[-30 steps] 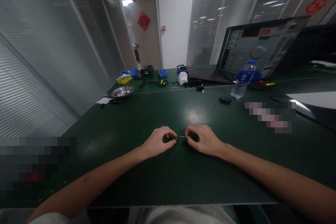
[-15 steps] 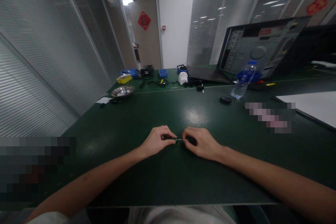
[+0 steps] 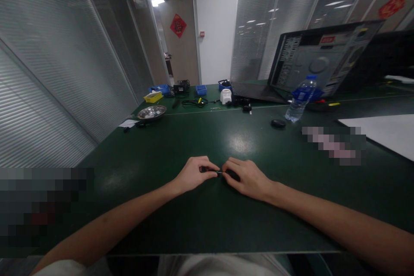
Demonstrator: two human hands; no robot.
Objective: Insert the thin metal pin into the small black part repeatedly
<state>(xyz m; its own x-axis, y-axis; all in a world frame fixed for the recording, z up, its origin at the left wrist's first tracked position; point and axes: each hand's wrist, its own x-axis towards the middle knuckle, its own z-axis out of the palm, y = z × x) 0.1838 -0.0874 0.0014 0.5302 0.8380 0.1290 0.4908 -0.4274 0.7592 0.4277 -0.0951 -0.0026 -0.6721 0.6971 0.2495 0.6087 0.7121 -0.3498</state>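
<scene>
Two hands, left hand point(image 3: 194, 174) and right hand point(image 3: 246, 177), have closed together, each pinching a small dark part point(image 3: 220, 173) on the desk point(image 3: 161, 155); joining looks nearly done.

Two hands are in the middle of the frame – the left hand point(image 3: 193, 174) and the right hand point(image 3: 246, 177) – and between them one small dark part point(image 3: 219, 173), too small to tell more. At the upper right stands one water bottle point(image 3: 299, 102), and beside it lies one black oval thing point(image 3: 278, 123). At the far edge there is one metal bowl point(image 3: 151, 112), one yellow box point(image 3: 153, 97) and two blue boxes – one point(image 3: 201, 90) in the centre, one point(image 3: 161, 89) further left. One open computer case point(image 3: 320, 58) and one white sheet point(image 3: 384, 131) are at the right.
</scene>
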